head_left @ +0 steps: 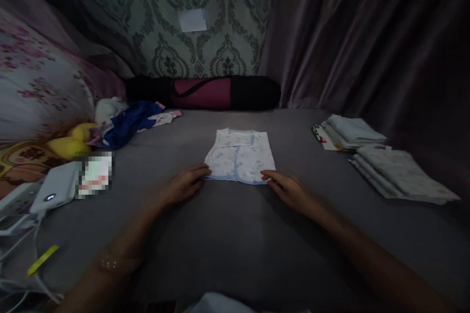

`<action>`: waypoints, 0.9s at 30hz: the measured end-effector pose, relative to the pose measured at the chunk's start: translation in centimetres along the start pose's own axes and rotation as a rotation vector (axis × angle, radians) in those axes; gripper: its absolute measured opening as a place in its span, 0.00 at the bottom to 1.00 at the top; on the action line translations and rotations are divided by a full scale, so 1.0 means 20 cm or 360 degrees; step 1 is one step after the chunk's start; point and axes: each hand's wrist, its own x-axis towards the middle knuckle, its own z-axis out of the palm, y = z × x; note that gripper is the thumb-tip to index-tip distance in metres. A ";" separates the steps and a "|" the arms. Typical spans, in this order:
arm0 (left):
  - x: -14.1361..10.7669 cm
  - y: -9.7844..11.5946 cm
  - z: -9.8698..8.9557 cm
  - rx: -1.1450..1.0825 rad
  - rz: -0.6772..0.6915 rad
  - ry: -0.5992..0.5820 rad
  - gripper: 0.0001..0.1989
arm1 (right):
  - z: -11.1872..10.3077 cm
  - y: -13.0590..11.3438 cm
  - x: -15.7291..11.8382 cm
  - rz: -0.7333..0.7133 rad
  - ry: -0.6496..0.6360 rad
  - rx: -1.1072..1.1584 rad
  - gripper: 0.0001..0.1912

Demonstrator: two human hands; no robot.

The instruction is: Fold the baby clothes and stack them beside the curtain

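A small white baby top (240, 156) with a pale blue print and blue edging lies spread on the grey sheet, its sleeves not in sight. My left hand (185, 186) is at its lower left corner, thumb and fingers closed on the hem. At the lower right corner, my right hand (286, 188) pinches the same hem between thumb and fingers. The top's near edge faces me, and its neckline points toward the wall.
Two stacks of folded cloth, a farther one (354, 132) and a nearer one (402, 173), lie at the right. A black and maroon long bag (201, 93) lies along the wall. Blue clothing (130, 120), a yellow plush (73, 142) and a white power bank (57, 188) with cables are at left.
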 end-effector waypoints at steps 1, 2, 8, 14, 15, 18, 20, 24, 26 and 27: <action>-0.01 -0.01 0.01 0.0005 0.0025 -0.0005 0.23 | -0.01 0.01 -0.01 -0.0018 -0.0006 -0.0036 0.21; -0.01 -0.02 0.01 0.0008 0.0053 -0.0015 0.24 | -0.02 0.03 -0.03 -0.0037 -0.0018 -0.0098 0.21; 0.03 -0.01 0.01 0.0060 0.0100 -0.0041 0.23 | -0.05 0.16 -0.10 -0.0075 -0.0137 -0.0458 0.26; 0.05 -0.01 0.02 0.0082 0.0187 -0.0019 0.20 | -0.01 0.21 -0.06 -0.0127 -0.0148 -0.0446 0.25; 0.04 -0.02 0.02 0.0070 0.0190 -0.0012 0.20 | 0.00 0.21 -0.06 -0.0143 -0.0125 -0.0413 0.24; 0.04 -0.03 0.03 -0.0037 0.0168 0.0087 0.19 | 0.00 0.21 -0.02 -0.0145 -0.0024 -0.0248 0.21; 0.05 -0.03 0.04 -0.0124 0.0137 0.0165 0.19 | 0.00 0.21 0.00 -0.0079 0.0054 -0.0110 0.20; 0.08 -0.03 0.03 -0.0181 0.0078 0.0185 0.18 | 0.03 0.24 0.03 -0.0009 0.0150 0.0047 0.19; 0.09 -0.02 0.02 -0.0166 0.0123 0.0167 0.18 | 0.06 0.26 0.03 -0.0119 0.0187 0.0067 0.19; 0.09 -0.02 0.02 -0.0153 0.0163 0.0155 0.19 | 0.07 0.27 0.03 -0.0190 0.0203 0.0068 0.20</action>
